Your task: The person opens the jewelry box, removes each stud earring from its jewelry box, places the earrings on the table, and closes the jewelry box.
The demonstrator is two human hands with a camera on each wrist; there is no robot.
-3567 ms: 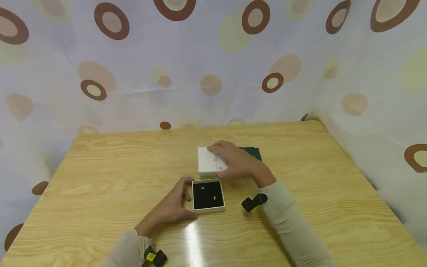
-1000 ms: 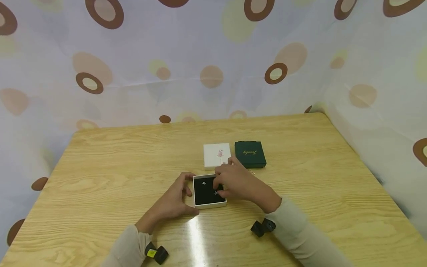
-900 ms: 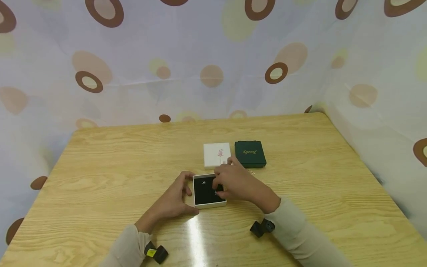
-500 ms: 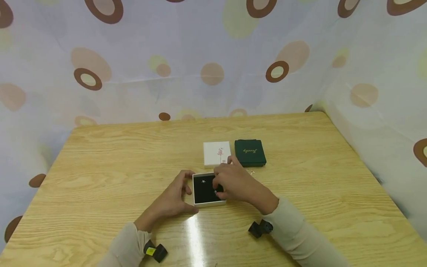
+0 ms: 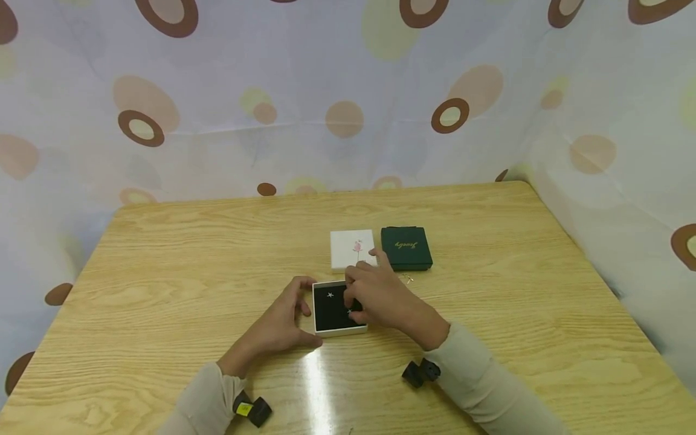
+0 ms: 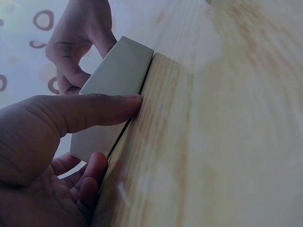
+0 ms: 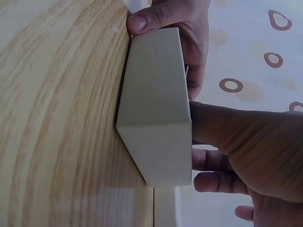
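A small white box (image 5: 342,331) without its lid lies on the table, lined with a black pad (image 5: 330,317). My left hand (image 5: 280,323) holds it from the left, thumb at the near wall and fingers at the far corner. One silver star stud (image 5: 330,295) sits at the pad's upper left. Over the pad's right half, the thumb and forefinger of my right hand (image 5: 383,296) pinch a second star stud (image 5: 350,312), partly covered by them. In the right wrist view, the box's white wall (image 7: 154,80) hides the fingertips.
Behind the box lies a white lid (image 5: 342,248) with a pink flower print. To its right is a dark green jewelry box (image 5: 405,249) with gold lettering. A tiny gold piece (image 5: 408,279) lies in front of that. Patterned cloth (image 5: 299,90) hangs behind the wooden table (image 5: 206,260).
My right hand has let go of the white lid, left behind the box, and moved down to the star stud at right. Over the last second both hands have stayed nearly still.
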